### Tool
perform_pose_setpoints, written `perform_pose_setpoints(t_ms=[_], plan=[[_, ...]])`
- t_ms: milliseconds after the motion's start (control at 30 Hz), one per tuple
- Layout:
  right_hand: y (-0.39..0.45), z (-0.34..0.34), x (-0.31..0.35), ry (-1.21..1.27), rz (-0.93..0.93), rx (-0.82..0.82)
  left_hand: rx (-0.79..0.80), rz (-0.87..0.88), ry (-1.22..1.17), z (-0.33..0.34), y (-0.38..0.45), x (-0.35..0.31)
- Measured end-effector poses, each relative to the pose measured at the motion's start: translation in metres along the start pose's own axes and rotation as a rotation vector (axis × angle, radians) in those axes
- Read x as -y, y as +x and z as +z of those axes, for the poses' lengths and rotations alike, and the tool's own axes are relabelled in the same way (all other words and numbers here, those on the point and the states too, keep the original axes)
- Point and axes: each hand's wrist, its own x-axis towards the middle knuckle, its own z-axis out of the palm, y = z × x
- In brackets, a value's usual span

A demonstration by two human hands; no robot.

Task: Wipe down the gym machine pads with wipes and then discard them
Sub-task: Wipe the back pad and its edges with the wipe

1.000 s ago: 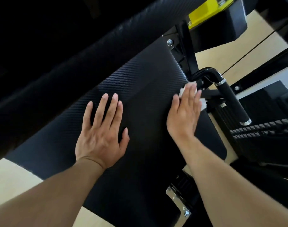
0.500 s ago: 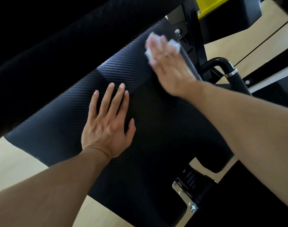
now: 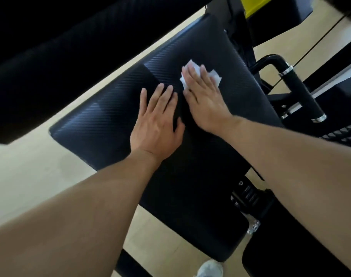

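A black textured seat pad (image 3: 102,120) of the gym machine fills the middle of the view. My right hand (image 3: 204,96) lies flat on its upper part, fingers straight, pressing a crumpled white wipe (image 3: 214,75) against the pad. The wipe shows past my fingertips. My left hand (image 3: 156,124) rests flat on the pad just left of the right hand, fingers spread, holding nothing.
A second black pad (image 3: 60,47) runs diagonally across the upper left. A black handle with chrome rings (image 3: 298,86) stands at the right, a yellow part (image 3: 254,5) at the top. Light wooden floor (image 3: 30,176) lies below; a white shoe (image 3: 210,268) shows at the bottom.
My right hand swept the wipe from the pad's right edge up to its top, then back down toward the left hand. The view shifted, showing more floor.
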Motion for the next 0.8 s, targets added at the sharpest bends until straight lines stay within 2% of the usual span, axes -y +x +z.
perform_pose_setpoints(t_ms=[167, 300, 400, 467, 533, 667, 733, 800], plan=[[-0.057, 0.038, 0.025, -0.004, 0.039, -0.044, 0.037, -0.009, -0.131, -0.006, -0.046, 0.006], [-0.116, 0.070, 0.052, -0.087, 0.017, -0.017, 0.104, 0.067, -0.084, -0.008, -0.144, 0.019], [-0.169, 0.094, 0.068, -0.132, -0.071, 0.034, 0.098, 0.095, -0.032, -0.007, -0.190, 0.032], [-0.205, 0.107, 0.077, -0.177, -0.140, 0.059, 0.074, 0.035, -0.009, -0.008, -0.205, 0.034], [-0.232, 0.115, 0.083, -0.209, -0.171, 0.095, 0.033, -0.104, -0.004, -0.009, -0.211, 0.031], [-0.218, 0.102, 0.080, -0.223, -0.209, 0.143, -0.052, -0.360, -0.111, -0.010, -0.201, 0.033], [-0.185, 0.087, 0.072, -0.162, -0.084, 0.084, -0.040, -0.357, -0.114, -0.007, -0.198, 0.037], [-0.141, 0.069, 0.065, -0.034, 0.171, 0.044, -0.022, -0.321, -0.073, -0.003, -0.198, 0.039]])
